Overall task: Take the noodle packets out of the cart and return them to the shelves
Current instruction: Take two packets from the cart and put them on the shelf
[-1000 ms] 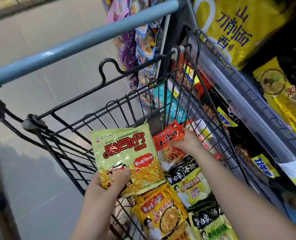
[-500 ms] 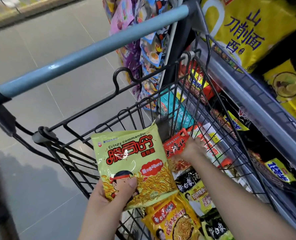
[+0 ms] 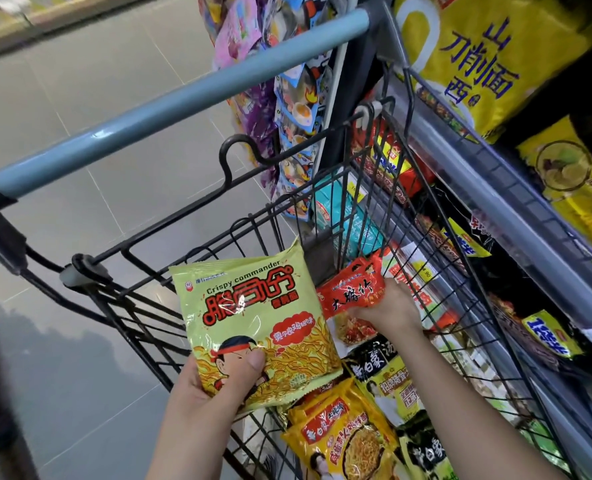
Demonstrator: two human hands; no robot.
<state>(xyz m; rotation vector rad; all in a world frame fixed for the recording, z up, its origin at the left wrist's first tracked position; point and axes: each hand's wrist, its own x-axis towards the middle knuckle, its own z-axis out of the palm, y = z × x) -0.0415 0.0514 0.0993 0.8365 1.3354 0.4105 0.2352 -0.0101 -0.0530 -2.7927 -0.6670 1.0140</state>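
Left hand (image 3: 215,386) grips the green packet (image 3: 253,323), thumb in front, fingers hidden behind. Right hand (image 3: 391,310), inside the cart (image 3: 183,102), clutches the red packet (image 3: 351,289); its fingertips are concealed. Versus one second earlier, the green packet stands higher, clear of the pile (image 3: 343,441) beneath.

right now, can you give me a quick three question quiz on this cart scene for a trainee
1. True or false: the left hand holds a green packet.
2. What does the right hand grip? A the red packet, B the blue handle, C a shelf tag.
3. Besides those two packets, do more lie in the cart?
Key: 1 true; 2 A; 3 yes, yellow packets among them.
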